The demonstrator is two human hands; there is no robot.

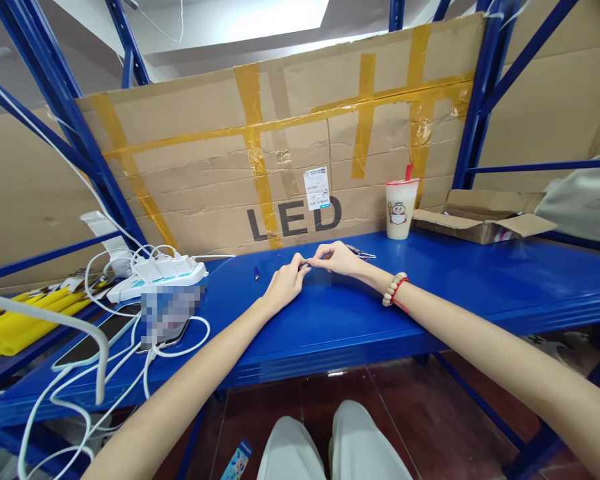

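Observation:
Both my hands meet over the middle of the blue metal shelf [430, 280]. My left hand [286, 283] and my right hand [338, 257] each pinch one end of a small silvery metal piece [305, 265], fingers closed on it. A beaded bracelet with a red string [395, 291] sits on my right wrist. Just left of my hands lies a tiny dark blue item [257, 273] on the shelf. Behind my right hand rests a small metal tool [361, 253], partly hidden.
A white power strip [156, 275] with chargers and white cables [130, 360] lies at the left, beside two phones [96, 340]. A lidded drink cup [401, 207] and an open cardboard box [483, 217] stand at the back right. A taped "LED" cardboard sheet [290, 153] forms the back wall.

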